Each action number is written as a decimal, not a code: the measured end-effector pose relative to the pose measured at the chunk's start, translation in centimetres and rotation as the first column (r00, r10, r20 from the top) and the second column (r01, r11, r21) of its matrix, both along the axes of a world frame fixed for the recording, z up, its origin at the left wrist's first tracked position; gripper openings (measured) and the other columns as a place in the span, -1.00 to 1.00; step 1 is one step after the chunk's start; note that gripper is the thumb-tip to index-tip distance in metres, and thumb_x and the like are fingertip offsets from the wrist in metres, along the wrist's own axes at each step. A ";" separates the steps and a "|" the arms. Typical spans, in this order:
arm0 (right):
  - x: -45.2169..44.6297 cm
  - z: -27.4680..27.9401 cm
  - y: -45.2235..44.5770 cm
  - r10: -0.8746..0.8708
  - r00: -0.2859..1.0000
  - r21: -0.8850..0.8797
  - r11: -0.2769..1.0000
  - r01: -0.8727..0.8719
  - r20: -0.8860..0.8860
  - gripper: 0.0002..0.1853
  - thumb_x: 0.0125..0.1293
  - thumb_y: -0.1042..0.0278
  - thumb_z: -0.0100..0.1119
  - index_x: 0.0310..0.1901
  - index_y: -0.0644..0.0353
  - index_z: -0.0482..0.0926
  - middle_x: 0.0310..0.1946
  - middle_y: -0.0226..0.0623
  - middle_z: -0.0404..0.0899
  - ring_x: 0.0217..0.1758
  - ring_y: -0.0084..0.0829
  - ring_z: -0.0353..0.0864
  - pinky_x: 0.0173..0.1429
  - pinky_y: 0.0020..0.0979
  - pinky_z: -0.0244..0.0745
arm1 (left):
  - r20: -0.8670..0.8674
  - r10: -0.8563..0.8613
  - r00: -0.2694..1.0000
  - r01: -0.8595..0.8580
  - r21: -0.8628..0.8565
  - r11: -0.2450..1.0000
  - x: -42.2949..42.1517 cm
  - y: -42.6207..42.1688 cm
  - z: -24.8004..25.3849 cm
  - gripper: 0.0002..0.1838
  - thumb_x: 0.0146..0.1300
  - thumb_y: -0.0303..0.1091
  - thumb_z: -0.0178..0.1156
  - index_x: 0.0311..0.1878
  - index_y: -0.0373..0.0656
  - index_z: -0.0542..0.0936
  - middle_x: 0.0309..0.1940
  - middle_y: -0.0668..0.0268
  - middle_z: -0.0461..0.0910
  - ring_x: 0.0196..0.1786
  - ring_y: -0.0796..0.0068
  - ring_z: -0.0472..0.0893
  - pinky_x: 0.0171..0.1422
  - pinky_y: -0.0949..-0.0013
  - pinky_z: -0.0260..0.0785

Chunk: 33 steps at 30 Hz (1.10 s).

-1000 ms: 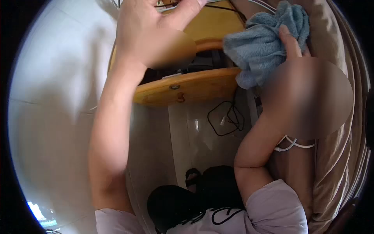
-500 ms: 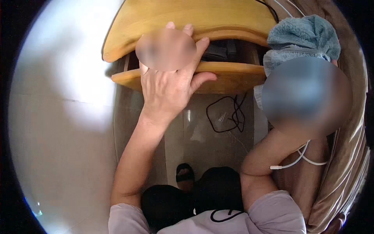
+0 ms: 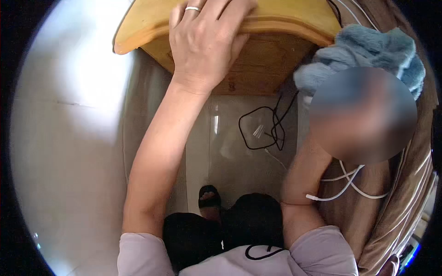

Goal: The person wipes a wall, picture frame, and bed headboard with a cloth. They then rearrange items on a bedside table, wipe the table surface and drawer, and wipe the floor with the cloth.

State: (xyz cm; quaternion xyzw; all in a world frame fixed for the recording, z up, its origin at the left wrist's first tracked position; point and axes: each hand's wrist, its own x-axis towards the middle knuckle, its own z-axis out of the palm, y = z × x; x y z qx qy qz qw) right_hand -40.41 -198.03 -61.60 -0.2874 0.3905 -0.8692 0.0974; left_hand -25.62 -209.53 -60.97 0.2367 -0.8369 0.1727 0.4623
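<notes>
Blue-grey towel (image 3: 377,48) bunched in blurred right hand (image 3: 363,117) — gripped, finger detail lost — beside wooden cabinet (image 3: 287,25). Drawer (image 3: 262,64) closed beneath curved yellow top (image 3: 147,18), contents hidden. Left hand (image 3: 205,34) palm-down across front edge, fingers slack, clasping nothing visible. Black cable (image 3: 275,131) looped on tiled floor (image 3: 230,170); white cable (image 3: 314,198) near right forearm (image 3: 306,170); brown fabric (image 3: 400,198) along right side.

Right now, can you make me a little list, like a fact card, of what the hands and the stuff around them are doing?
Left hand: at the front edge of the table
Ring: on a left finger
Right hand: blurred, at the towel; grip unclear
Towel look: blue-grey, bunched
Black cable: looped on the floor
White cable: beside the right arm
</notes>
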 end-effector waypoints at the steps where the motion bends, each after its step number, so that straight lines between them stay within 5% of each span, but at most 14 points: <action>1: 0.7 -1.5 -1.1 -0.192 0.976 0.014 0.981 0.194 -0.106 -0.41 0.46 0.33 0.08 0.45 0.38 0.26 0.37 0.23 0.37 0.46 -0.02 0.40 0.52 -0.01 0.33 | 0.071 0.046 0.996 -0.052 0.091 0.994 -0.1 0.7 0.9 -0.45 -0.15 -0.52 0.52 0.02 -0.13 0.65 0.08 0.27 0.59 0.13 0.17 0.54 0.19 0.13 0.34; 4: 2.4 -7.7 -2.2 -0.312 0.915 -0.148 0.948 0.282 -0.254 -0.33 0.35 0.51 0.26 0.44 0.39 0.22 0.37 0.18 0.31 0.43 -0.10 0.39 0.48 -0.06 0.33 | 0.146 0.079 0.986 -0.074 -0.039 0.996 -1.4 2.8 1.7 -0.58 0.05 -0.42 0.48 0.03 -0.18 0.65 -0.02 0.26 0.64 -0.01 0.27 0.60 0.10 0.24 0.38; 6: -0.4 -12.5 -0.1 -0.304 0.628 0.086 0.855 0.512 -0.716 -0.23 0.22 0.57 0.36 0.42 0.38 0.18 0.34 0.11 0.24 0.41 0.00 0.33 0.46 -0.03 0.30 | 0.091 0.059 0.994 -0.048 -0.115 0.992 -1.3 3.4 -0.6 -0.59 0.11 -0.33 0.48 0.06 -0.09 0.66 0.01 0.30 0.63 0.04 0.28 0.59 0.16 0.21 0.34; 8: -0.7 -14.7 0.3 -0.213 0.594 0.184 0.824 0.536 -0.776 -0.19 0.13 0.58 0.39 0.41 0.33 0.19 0.32 0.10 0.21 0.40 0.07 0.29 0.45 0.01 0.29 | -0.054 -0.031 0.998 0.018 -0.237 0.971 0.1 3.1 -3.3 -0.57 0.15 -0.19 0.50 0.11 0.11 0.67 0.11 0.37 0.59 0.20 0.27 0.55 0.33 0.10 0.25; 10: -0.3 -16.9 0.7 -0.126 0.557 0.271 0.772 0.575 -0.821 -0.14 0.05 0.60 0.42 0.40 0.29 0.21 0.30 0.09 0.19 0.40 0.13 0.25 0.44 0.05 0.28 | -0.121 0.076 0.990 -0.096 -0.167 0.981 1.6 6.3 -5.1 -0.60 0.16 -0.33 0.47 0.08 0.10 0.65 0.01 0.36 0.59 0.06 0.29 0.56 0.25 0.23 0.24; 12: 2.5 -18.2 0.3 0.083 0.652 0.425 0.819 0.386 -0.753 -0.14 -0.06 0.58 0.42 0.37 0.20 0.31 0.29 0.15 0.20 0.36 0.24 0.25 0.41 0.08 0.29 | -0.119 0.101 0.988 -0.103 -0.004 0.995 3.9 6.8 -7.2 -0.68 0.15 -0.35 0.48 -0.03 0.00 0.63 -0.06 0.31 0.59 0.00 0.22 0.55 0.25 0.20 0.28; 15: 6.2 -16.2 -1.9 0.308 0.401 0.444 0.841 0.308 -0.863 -0.40 0.02 0.54 0.31 0.20 0.16 0.52 0.21 -0.07 0.35 0.28 0.05 0.36 0.28 0.07 0.41 | -0.154 0.188 0.970 -0.162 0.166 0.973 6.6 4.8 -11.2 -0.79 0.29 -0.35 0.38 -0.08 -0.11 0.59 -0.12 0.30 0.58 -0.03 0.30 0.55 0.16 0.22 0.36; 18: 9.8 -16.5 -4.3 0.474 0.196 0.509 0.833 0.216 -0.859 -0.48 0.08 0.52 0.25 0.16 0.11 0.59 0.17 -0.29 0.44 0.18 -0.10 0.44 0.17 0.02 0.50 | -0.507 0.447 0.737 0.017 0.675 0.738 8.1 4.4 -15.9 -0.84 0.45 -0.33 0.24 -0.08 -0.21 0.55 -0.17 0.29 0.56 -0.10 0.41 0.56 0.05 0.28 0.43; 19: 10.3 -16.5 -5.1 0.522 0.087 0.528 0.828 0.186 -0.849 -0.48 0.10 0.52 0.22 0.17 0.07 0.61 0.15 -0.39 0.48 0.13 -0.17 0.46 0.11 -0.03 0.53 | -0.499 0.443 0.745 0.023 0.683 0.730 8.1 4.0 -16.4 -0.84 0.45 -0.33 0.24 -0.08 -0.21 0.55 -0.17 0.29 0.56 -0.10 0.41 0.56 0.05 0.28 0.43; 23: 8.8 -16.6 -4.1 0.538 0.085 0.539 0.799 0.267 -0.839 -0.41 0.09 0.53 0.24 0.23 -0.01 0.61 0.16 -0.44 0.50 0.08 -0.20 0.46 0.10 -0.08 0.54 | -0.462 0.386 0.799 0.125 0.754 0.645 7.7 5.3 -19.0 -0.81 0.55 -0.29 0.13 -0.08 -0.24 0.53 -0.23 0.34 0.55 -0.15 0.54 0.54 -0.01 0.41 0.45; 25: 5.9 -18.9 -2.4 0.487 0.307 0.565 0.779 0.271 -0.818 -0.39 0.06 0.53 0.25 0.24 0.01 0.62 0.13 -0.42 0.52 0.10 -0.17 0.47 0.18 -0.08 0.50 | -0.493 0.450 0.745 0.371 0.866 0.335 7.8 5.6 -20.7 -0.80 0.55 -0.28 0.14 -0.03 -0.24 0.55 -0.23 0.38 0.57 -0.15 0.58 0.55 0.00 0.42 0.47; 30: 0.1 -20.6 1.7 0.188 0.673 0.569 0.715 0.406 -0.716 -0.41 0.05 0.67 0.10 0.21 0.21 0.59 0.14 -0.11 0.51 0.25 -0.03 0.45 0.43 -0.13 0.31 | -0.360 0.320 0.876 0.347 0.933 0.098 6.6 5.0 -22.3 -0.67 0.52 -0.16 0.19 0.16 -0.18 0.57 -0.06 0.32 0.66 -0.12 0.53 0.62 0.01 0.38 0.46; 32: 0.7 -21.6 1.1 0.097 0.739 0.557 0.724 0.408 -0.666 -0.42 0.07 0.68 0.08 0.21 0.25 0.58 0.16 -0.06 0.50 0.29 -0.01 0.43 0.47 -0.13 0.26 | -0.311 0.341 0.887 0.375 0.917 -0.139 6.8 3.7 -21.1 -0.57 0.49 -0.04 0.23 0.22 -0.14 0.59 -0.02 0.32 0.70 -0.06 0.49 0.66 0.04 0.32 0.49; 33: -4.3 -23.9 2.8 -0.034 0.839 0.597 0.686 0.415 -0.543 -0.44 0.14 0.65 0.08 0.25 0.27 0.54 0.20 -0.05 0.48 0.32 -0.03 0.41 0.49 -0.12 0.24 | -0.278 0.341 0.898 0.339 0.932 -0.132 2.1 5.3 -21.8 -0.57 0.49 -0.04 0.23 0.22 -0.14 0.59 -0.02 0.32 0.70 -0.06 0.49 0.66 0.04 0.32 0.49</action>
